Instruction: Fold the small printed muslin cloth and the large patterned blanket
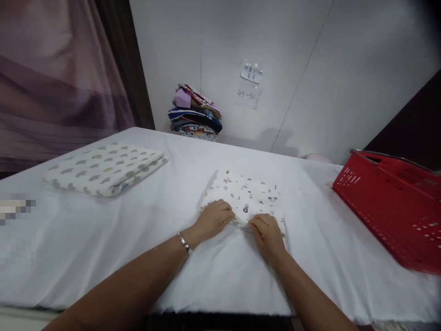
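Note:
A folded white cloth with small dark prints [250,193] lies on the white table [193,257] in front of me. My left hand [214,219] rests on its near left edge with fingers curled over the fabric. A thin bracelet sits on that wrist. My right hand [266,232] grips the near right edge, fingers bent around the fold. Both hands hold the cloth's front edge, close together.
Another folded cloth with grey spots [105,169] lies at the table's left. A stack of folded colourful cloths [195,114] stands against the far wall under paper notes [250,85]. A red plastic basket [396,202] sits at the right.

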A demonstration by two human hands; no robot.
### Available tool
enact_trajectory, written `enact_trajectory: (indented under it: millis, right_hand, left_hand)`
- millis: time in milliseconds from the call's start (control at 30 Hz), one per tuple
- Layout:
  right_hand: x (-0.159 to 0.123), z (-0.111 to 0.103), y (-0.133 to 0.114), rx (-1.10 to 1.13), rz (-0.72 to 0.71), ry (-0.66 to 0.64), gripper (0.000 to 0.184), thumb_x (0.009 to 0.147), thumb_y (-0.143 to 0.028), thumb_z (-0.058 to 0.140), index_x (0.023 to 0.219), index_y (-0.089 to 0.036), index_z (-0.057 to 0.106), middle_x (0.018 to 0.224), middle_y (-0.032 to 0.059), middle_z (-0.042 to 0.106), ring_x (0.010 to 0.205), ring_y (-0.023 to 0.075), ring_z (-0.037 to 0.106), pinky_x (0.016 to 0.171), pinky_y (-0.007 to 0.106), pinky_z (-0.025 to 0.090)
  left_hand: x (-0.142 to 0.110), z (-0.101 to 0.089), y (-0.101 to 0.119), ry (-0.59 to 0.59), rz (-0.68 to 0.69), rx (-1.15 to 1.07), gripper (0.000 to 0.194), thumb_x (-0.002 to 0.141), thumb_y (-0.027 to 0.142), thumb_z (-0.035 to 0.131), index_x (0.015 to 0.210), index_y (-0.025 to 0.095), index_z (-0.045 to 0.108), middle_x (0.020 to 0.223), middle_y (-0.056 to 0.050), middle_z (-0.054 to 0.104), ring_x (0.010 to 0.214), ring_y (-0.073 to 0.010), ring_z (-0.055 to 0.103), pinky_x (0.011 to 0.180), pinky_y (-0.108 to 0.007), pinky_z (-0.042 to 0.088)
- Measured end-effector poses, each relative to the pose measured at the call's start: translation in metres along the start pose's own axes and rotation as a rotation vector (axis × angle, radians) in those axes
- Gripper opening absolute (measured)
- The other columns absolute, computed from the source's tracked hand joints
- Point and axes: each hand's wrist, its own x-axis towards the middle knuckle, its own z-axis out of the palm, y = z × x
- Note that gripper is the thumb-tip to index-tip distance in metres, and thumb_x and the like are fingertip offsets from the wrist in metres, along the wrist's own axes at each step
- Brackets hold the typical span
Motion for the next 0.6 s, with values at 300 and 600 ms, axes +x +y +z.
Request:
enact_trajectory:
  millis: [300,600]
  right_hand:
    - [-0.0012,0.0001,0.0013,-0.020,-0.004,-0.060,0.016,0.089,-0.025,0.047,0.092,-0.020,0.062,0.090,0.0064,0.060,0.086,0.0194,0.052,0.075,0.034,0.039]
    - [-0.0006,0.0001,-0.0010,-0.025,-0.010,-0.058,0.017,0.090,-0.024,0.046,0.098,-0.020,0.061,0.091,0.0072,0.059,0.085,0.0202,0.051,0.074,0.035,0.039]
  left_hand:
    - [-0.0014,-0.0020,-0.0040,-0.094,0.003,-0.033,0.014,0.088,0.028,0.052,0.093,0.021,0.063,0.090,-0.003,0.059,0.085,-0.0162,0.049,0.074,-0.030,0.040]
    - [-0.0017,-0.0028,-0.0040,-0.071,0.017,-0.014,0.013,0.088,0.025,0.050,0.094,0.021,0.061,0.090,-0.003,0.058,0.085,-0.0161,0.050,0.074,-0.030,0.041]
